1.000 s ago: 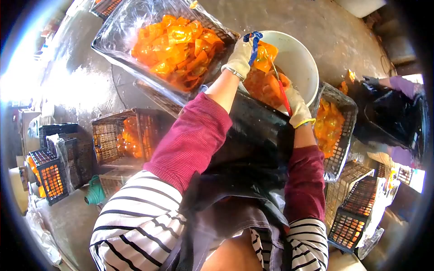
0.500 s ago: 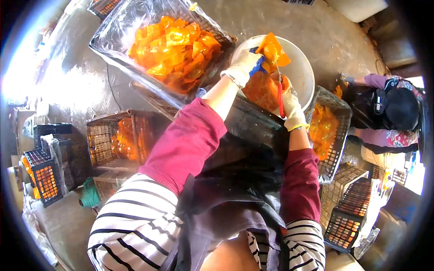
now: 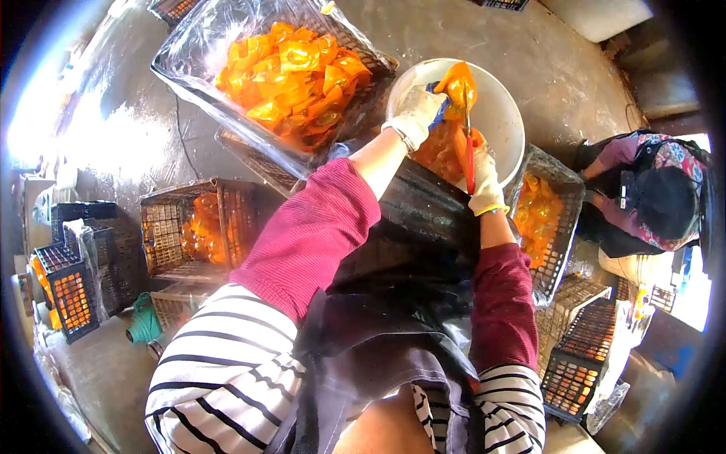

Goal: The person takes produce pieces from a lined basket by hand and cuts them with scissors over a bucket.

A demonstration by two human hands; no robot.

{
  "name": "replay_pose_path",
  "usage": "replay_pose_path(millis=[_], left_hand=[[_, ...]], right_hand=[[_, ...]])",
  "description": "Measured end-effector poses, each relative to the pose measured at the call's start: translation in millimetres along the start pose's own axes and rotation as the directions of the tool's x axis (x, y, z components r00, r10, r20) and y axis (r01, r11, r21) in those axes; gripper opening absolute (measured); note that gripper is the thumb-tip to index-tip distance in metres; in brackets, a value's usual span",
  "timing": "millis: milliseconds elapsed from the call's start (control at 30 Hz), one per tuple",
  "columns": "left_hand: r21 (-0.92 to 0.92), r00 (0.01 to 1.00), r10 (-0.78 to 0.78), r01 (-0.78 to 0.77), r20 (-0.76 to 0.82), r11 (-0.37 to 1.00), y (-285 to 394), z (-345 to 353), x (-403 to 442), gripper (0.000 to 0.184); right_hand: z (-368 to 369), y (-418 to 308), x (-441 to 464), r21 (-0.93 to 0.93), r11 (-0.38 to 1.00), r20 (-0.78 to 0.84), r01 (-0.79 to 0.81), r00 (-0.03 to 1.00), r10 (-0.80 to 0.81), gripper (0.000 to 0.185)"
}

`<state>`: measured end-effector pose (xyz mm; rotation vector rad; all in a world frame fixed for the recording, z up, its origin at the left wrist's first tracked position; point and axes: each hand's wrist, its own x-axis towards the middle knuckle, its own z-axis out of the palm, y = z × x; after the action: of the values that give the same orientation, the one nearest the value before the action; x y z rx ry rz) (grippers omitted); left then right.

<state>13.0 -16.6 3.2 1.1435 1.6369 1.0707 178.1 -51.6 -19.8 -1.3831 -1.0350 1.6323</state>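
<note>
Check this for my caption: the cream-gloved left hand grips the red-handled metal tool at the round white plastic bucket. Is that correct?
Not quite: the head view shows the cream-gloved right hand gripping the red-handled metal tool at the round white plastic bucket.

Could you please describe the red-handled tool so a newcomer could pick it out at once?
Find the big white bucket above and right of centre, then the gloved right hand at its near edge. In that hand is the red-handled tool, pointing up towards an orange piece by the left hand. Its bright red handle sets it apart from that orange piece and both hands.
</note>
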Motion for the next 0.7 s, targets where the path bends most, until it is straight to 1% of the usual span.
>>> replay_pose_path(millis=[33,67,100,133,167,233,267,300,333,367,400,433,500,533,567,600,700], left_hand=[[0.000,1.000,0.020,-0.021,-0.016,1.000,-4.1,1.0,2.0,0.036],[0.020,0.999,-0.005,0.006,-0.037,1.000,-5.1,4.0,2.0,0.036],[0.039,0.998,-0.032,0.034,-0.058,0.999,-6.1,5.9,3.0,0.037],[0.271,0.998,-0.068,0.061,0.016,0.961,-4.7,5.5,10.8,0.040],[0.343,1.000,-0.003,-0.002,0.013,0.940,1.1,2.5,6.1,0.040],[0.482,0.992,0.123,-0.121,0.027,0.868,15.4,-7.6,-8.2,0.041],[0.450,0.975,0.221,-0.210,0.028,0.868,16.6,-15.7,-5.9,0.039],[0.406,0.949,0.303,-0.243,-0.090,0.881,7.1,-14.1,2.1,0.036],[0.368,0.966,0.240,-0.190,-0.094,0.910,6.0,-13.8,7.6,0.035],[0.331,0.980,0.175,-0.135,-0.097,0.934,5.6,-14.7,12.7,0.034],[0.125,0.985,0.156,-0.146,-0.074,0.981,-9.9,-10.1,27.7,0.034],[-0.084,0.989,0.143,-0.147,-0.048,0.986,-37.1,-0.1,48.5,0.033],[-0.423,0.989,0.135,-0.094,0.067,0.901,-35.8,-0.9,47.6,0.033],[-0.545,0.978,0.143,-0.038,0.152,0.837,-35.7,1.1,45.1,0.033],[-0.652,0.959,0.163,0.030,0.233,0.757,-19.6,-1.5,32.9,0.034],[-0.380,0.970,0.238,-0.202,0.051,0.903,3.9,-4.5,16.0,0.038],[-0.491,0.984,0.078,0.012,0.161,0.871,4.2,-2.0,16.8,0.041]], right_hand=[[-0.5,-5.0,-4.6,0.083,0.993,0.001,-0.089,0.996,0.089,0.033],[1.3,-9.2,-9.1,0.058,0.996,0.001,-0.071,0.997,0.071,0.034],[1.6,-6.7,-7.1,-0.065,0.996,-0.011,0.056,0.998,-0.057,0.035],[2.0,-4.2,-5.0,-0.190,0.966,-0.022,0.176,0.983,-0.183,0.036],[-1.9,8.4,5.7,-0.405,0.834,0.007,0.375,0.913,-0.408,0.036],[-2.3,8.3,6.8,-0.515,0.765,0.075,0.387,0.909,-0.409,0.038],[-1.4,-9.0,-1.3,-0.442,0.871,0.079,0.215,0.976,-0.201,0.038],[-2.1,-18.6,-5.2,-0.369,0.929,0.100,0.024,0.995,0.014,0.039],[-6.0,-9.8,3.4,-0.380,0.925,0.094,0.005,0.995,0.034,0.040],[-7.0,-11.0,5.5,-0.349,0.937,0.092,-0.015,0.995,0.050,0.039],[-6.6,-12.1,7.5,-0.317,0.948,0.093,-0.034,0.993,0.067,0.038],[-6.3,-12.0,10.0,-0.282,0.958,0.095,-0.054,0.992,0.084,0.038],[-14.5,-6.4,15.8,-0.054,0.993,0.098,-0.105,0.989,0.110,0.036],[-19.0,-2.9,17.4,0.061,0.990,0.098,-0.129,0.988,0.123,0.035],[-15.9,-6.8,13.1,0.012,0.994,0.081,-0.112,0.990,0.111,0.033],[-7.9,-16.1,5.1,-0.037,0.995,0.065,-0.096,0.993,0.098,0.031],[-4.2,-31.3,-2.9,-0.078,0.991,0.105,-0.105,0.988,0.113,0.029]])
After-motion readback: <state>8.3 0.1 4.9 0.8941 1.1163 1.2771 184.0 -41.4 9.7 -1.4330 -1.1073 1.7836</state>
